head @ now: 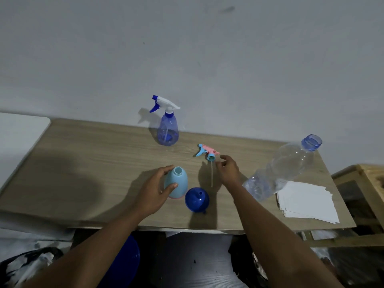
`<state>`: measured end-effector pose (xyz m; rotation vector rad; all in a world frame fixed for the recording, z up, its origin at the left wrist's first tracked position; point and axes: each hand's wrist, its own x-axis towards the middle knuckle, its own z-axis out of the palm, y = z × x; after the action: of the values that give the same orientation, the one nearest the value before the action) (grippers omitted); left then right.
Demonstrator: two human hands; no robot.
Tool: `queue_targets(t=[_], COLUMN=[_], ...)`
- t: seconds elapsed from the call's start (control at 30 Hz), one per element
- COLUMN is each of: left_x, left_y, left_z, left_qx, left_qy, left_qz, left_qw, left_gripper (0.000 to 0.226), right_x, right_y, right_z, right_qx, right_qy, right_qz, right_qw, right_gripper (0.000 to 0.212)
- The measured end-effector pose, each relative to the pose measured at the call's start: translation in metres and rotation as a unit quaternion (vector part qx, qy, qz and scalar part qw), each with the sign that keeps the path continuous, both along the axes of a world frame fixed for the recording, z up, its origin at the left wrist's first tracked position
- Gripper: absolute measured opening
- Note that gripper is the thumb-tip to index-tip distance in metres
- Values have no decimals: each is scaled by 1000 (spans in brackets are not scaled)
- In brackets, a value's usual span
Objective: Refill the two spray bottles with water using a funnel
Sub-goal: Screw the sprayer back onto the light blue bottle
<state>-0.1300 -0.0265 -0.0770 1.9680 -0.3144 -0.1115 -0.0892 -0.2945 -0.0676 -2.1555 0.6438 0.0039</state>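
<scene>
two spray bottles are standing on the wood-grain table [83,154]: a smooth, pale blue bottle [176,183], uncapped, near the front edge, and a clear blue bottle [168,129] wearing its white trigger by the wall. the left hand [154,194] is wrapping the pale one. the right hand [227,169] is hovering open just beside one pink sprayer [207,153]. one round blue funnel [197,199] is lying mouth-down; one clear water bottle [286,165], capless; one paper stack [307,201].

Both forearms bare, no sleeves; hands, left [154,191] and right [227,170], ungloved, no rings or watch visible.
</scene>
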Motion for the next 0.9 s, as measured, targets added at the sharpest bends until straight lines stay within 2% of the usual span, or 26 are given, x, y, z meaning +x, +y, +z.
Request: queue_targets(t=[0.1, 0.2, 0.33, 0.4, 0.53, 0.63, 0.77, 0.9], left_x=[0, 0, 5, 9, 16, 20, 22, 19], left_y=[3, 6, 8, 8, 8, 6, 2, -1], left_z=[-6, -16, -27, -34, -47, -49, -52, -52], left_qx=[23, 45, 65, 81, 82, 72, 59, 40], left_qy=[-37, -88, -133, -152, -172, -169, -169, -166], left_qz=[-18, -40, -63, -89, -130, -132, -125, -117], left_qw=[999, 994, 987, 981, 973, 974, 976, 978], left_gripper=[58, 69, 77, 82, 81, 77, 78, 79], right_x=[32, 54, 70, 71, 67, 65, 58, 49], right_y=[0, 1, 3, 4, 4, 2, 2, 12], right_z=[-7, -12, -15, -17, -19, -18, -2, 28], right_qx=[40, 13, -30, -19, 10, 77, 202, 231], right_qy=[40, 61, 75, 71, 34, -14, -86, -155], right_qz=[-10, 24, 52, 39, 13, -5, -25, -19], right_qw=[998, 998, 995, 997, 999, 997, 975, 960], right_gripper=[54, 62, 40, 40, 43, 43, 37, 33])
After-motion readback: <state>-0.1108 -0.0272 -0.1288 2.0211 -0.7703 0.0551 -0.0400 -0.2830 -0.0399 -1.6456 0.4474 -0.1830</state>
